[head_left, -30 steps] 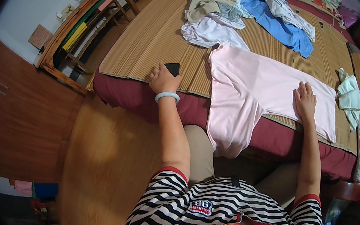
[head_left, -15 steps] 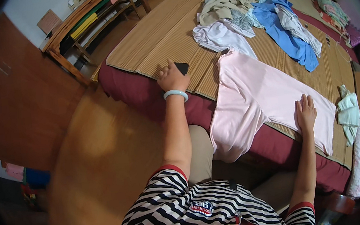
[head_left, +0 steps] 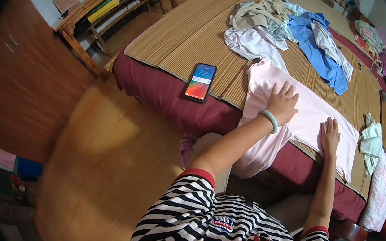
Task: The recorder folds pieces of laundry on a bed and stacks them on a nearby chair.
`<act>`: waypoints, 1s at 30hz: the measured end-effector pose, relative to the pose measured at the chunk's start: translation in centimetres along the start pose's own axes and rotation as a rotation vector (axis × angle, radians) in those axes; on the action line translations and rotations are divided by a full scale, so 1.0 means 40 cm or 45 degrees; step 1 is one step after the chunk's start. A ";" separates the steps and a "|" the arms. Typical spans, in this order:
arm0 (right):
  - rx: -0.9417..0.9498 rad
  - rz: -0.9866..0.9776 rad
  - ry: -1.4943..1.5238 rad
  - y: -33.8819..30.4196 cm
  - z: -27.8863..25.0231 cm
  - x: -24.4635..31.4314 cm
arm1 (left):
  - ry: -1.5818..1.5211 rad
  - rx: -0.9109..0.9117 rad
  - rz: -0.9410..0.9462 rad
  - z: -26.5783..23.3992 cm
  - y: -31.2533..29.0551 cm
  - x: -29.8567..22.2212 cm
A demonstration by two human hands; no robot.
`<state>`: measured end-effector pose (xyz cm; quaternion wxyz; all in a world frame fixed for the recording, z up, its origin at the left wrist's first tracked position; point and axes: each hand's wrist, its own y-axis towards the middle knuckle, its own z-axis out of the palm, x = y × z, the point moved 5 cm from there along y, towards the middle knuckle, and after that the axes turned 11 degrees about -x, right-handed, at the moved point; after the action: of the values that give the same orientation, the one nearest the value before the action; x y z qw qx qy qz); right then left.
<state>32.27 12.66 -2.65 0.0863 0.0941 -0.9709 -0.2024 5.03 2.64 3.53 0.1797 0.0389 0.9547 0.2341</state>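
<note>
A pale pink garment (head_left: pixel 312 97), apparently long trousers, lies spread over the near edge of the bed, one part hanging down over the side. My left hand (head_left: pixel 282 104), with a pale bangle at the wrist, rests on its upper part with fingers spread. Further right, my right hand (head_left: pixel 330 136) lies flat on the garment, fingers stretched out. A smartphone (head_left: pixel 200 82) with a lit screen lies face up at the mat's edge, left of the garment. Neither hand grips anything.
Under the clothes is a woven bamboo mat (head_left: pixel 170 42) on a dark red bedsheet (head_left: pixel 151 87). A heap of beige, white and blue clothes (head_left: pixel 257 15) lies further back. A pale green cloth (head_left: pixel 371 140) is at the right. A wooden table (head_left: pixel 68 27) stands far left, a fan (head_left: pixel 351 1) far right.
My left hand has left the phone and moved right onto the pink garment. The phone's screen is now lit and in full view. My right hand stays on the garment. The view has shifted slightly.
</note>
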 end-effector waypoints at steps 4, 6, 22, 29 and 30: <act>-0.050 -0.091 0.063 0.009 -0.012 0.078 | -0.030 0.065 -0.051 0.049 -0.009 -0.005; 0.011 -0.245 0.205 -0.002 -0.001 0.163 | -0.014 0.099 -0.067 0.070 -0.016 0.000; 0.098 0.240 -0.140 -0.012 -0.014 -0.172 | 0.219 0.053 -0.195 0.040 -0.007 0.145; 0.121 0.509 -0.308 -0.035 -0.041 -0.298 | 0.225 0.059 -0.280 0.027 -0.006 0.168; 0.133 0.540 -0.295 -0.037 -0.044 -0.288 | 0.274 0.086 -0.301 0.029 -0.005 0.157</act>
<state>43.97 13.19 -3.17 0.0100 -0.1312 -0.9815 -0.1388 -0.40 3.95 0.44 0.1012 -0.0930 0.9737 0.1819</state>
